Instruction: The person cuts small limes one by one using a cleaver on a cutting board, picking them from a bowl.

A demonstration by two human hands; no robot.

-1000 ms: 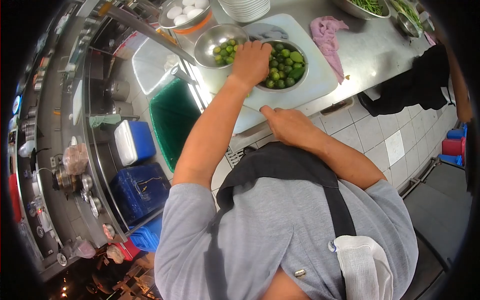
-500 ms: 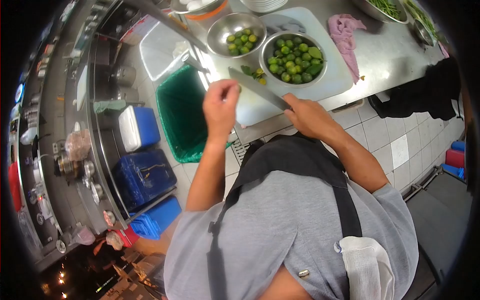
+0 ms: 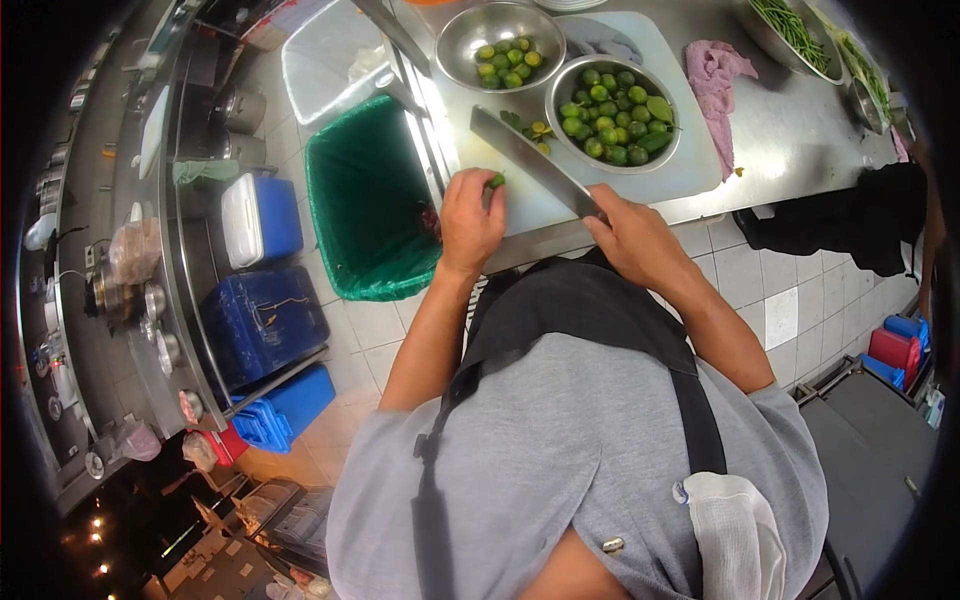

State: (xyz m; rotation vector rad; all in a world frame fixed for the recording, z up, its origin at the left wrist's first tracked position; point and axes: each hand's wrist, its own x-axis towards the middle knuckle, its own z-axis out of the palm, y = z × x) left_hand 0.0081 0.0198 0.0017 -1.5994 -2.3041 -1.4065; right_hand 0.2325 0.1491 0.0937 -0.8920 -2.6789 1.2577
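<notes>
My left hand (image 3: pixel 470 222) is closed on a small green lime (image 3: pixel 496 180), pinched at the fingertips over the left end of the white cutting board (image 3: pixel 690 165). In my right hand (image 3: pixel 640 235) is a wide-bladed knife (image 3: pixel 535 160), its blade slanting up and left above the board, apart from the lime. Beyond the blade stands a steel bowl (image 3: pixel 674 120) full of whole green limes (image 3: pixel 612 112) with a few leaves. Behind it to the left, a second steel bowl (image 3: pixel 450 50) holds several limes (image 3: pixel 508 62). Small leafy and yellowish scraps (image 3: pixel 540 130) lie near the blade.
A green-lined bin (image 3: pixel 350 200) stands on the floor left of the counter, with a clear plastic tub (image 3: pixel 330 65) behind it. A pink cloth (image 3: pixel 715 95) lies right of the board. Farther right, a bowl of green beans (image 3: pixel 795 30) sits on the steel counter (image 3: pixel 800 130).
The view has shifted slightly. My left hand has turned so the lime shows at its fingertips, nearer the board. My right hand still grips the knife.
</notes>
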